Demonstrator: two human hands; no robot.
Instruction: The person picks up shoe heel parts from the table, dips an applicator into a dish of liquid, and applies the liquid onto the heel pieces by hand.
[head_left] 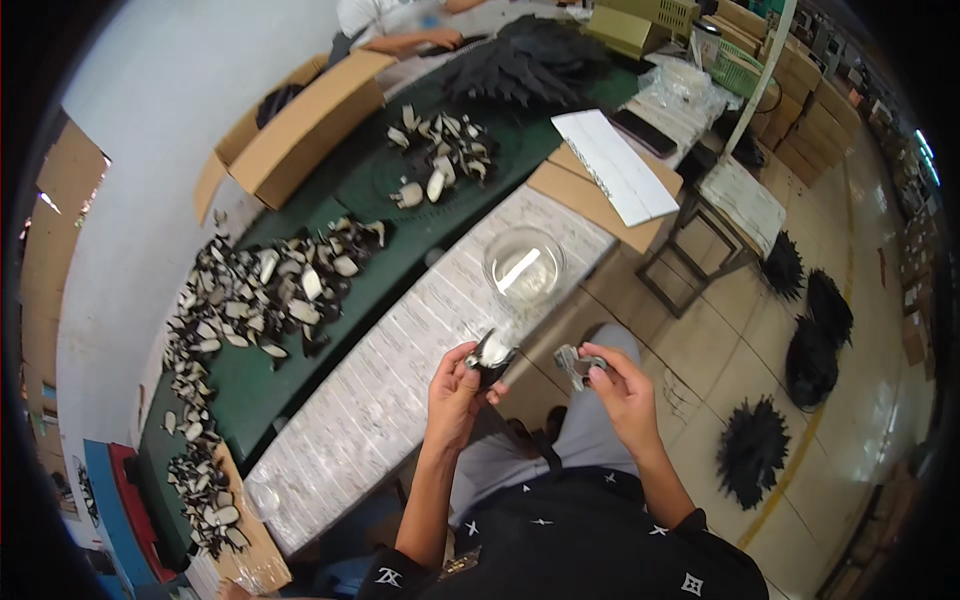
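Note:
Above my lap, my left hand (462,392) grips a small black piece with a white oval face (494,350), its fingers wrapped round the dark lower part. To its right, my right hand (624,395) pinches a small grey, metallic-looking part (574,366) whose exact kind I cannot make out. The two held things are apart. Just beyond my left hand, a round clear bowl (524,268) rests on the pale covered table strip (370,385); what it holds is hard to tell.
Loose black-and-white pieces (250,290) lie heaped on the green belt (350,180), with a dark pile (530,60) farther back. Across it, beside a cardboard box (310,125), another person's arm (415,42) reaches in. A stool (740,205) and black bundles (752,452) stand right.

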